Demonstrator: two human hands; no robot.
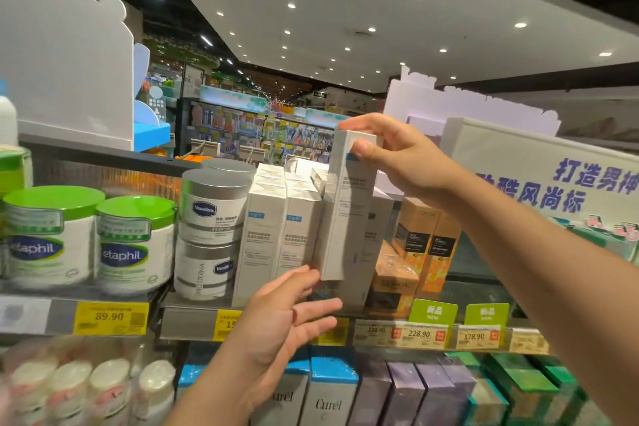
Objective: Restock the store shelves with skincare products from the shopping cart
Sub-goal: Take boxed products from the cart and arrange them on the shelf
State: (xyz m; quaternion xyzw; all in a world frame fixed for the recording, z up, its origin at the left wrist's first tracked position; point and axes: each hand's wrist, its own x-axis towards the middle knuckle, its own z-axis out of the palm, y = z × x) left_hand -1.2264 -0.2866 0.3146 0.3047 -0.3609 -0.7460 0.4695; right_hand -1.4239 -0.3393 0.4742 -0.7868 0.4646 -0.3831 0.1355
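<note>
- up top, right hand (390, 156) pinches the tall white box (349, 207) by its upper end, holding it upright over the shelf (193, 322) beside matching boxes (273, 242).
- lower, left hand (287, 315) spread, fingertips near the box's base; touching, cannot tell.

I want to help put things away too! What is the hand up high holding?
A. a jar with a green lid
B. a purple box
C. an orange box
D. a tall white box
D: the right hand grips the top of a tall white box with its fingers, upright by the matching white boxes on the shelf; the left hand is open just below it.
</note>
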